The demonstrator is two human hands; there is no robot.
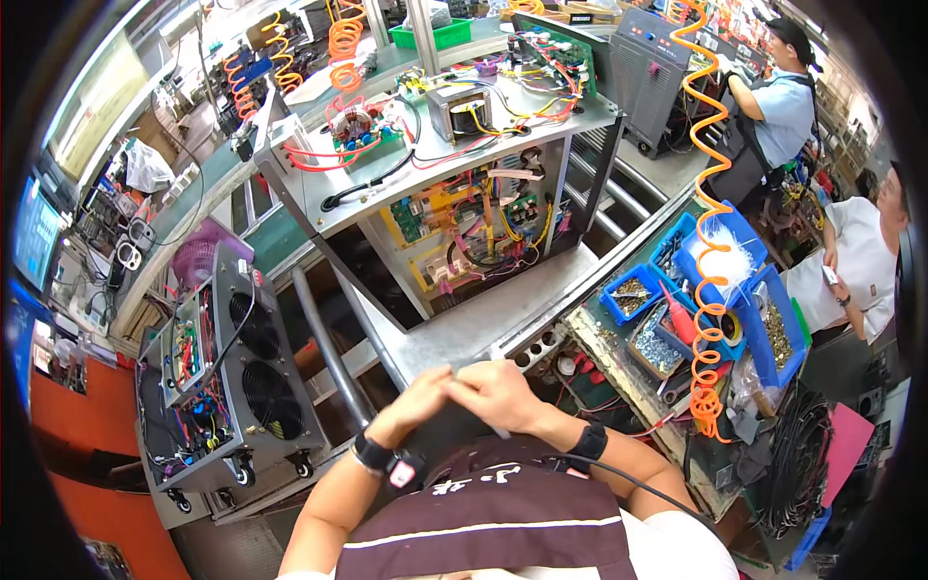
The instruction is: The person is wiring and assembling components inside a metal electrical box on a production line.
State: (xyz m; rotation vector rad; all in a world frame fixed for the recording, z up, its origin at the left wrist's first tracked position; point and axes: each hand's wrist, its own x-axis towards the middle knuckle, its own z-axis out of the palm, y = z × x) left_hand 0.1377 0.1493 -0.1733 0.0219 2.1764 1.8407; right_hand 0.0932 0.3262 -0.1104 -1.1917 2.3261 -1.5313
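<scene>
My left hand [418,398] and my right hand [501,396] meet in front of my apron [483,527], fingers curled together. A small pale strip [499,432] shows under my right hand; what the fingers pinch is too small to name. Beyond my hands stands a machine with an open metal frame [338,208]. On its top lie a green circuit board [365,138] with red wires and a transformer [460,113]. More boards and wiring [464,232] fill its open side. Neither hand touches the machine.
To the right, blue bins [776,324] hold screws and small parts, with a red-tipped bottle [680,317] among them. An orange coiled hose [713,193] hangs there. A wheeled machine with fans [256,387] stands left. Two other people [785,101] are at the right.
</scene>
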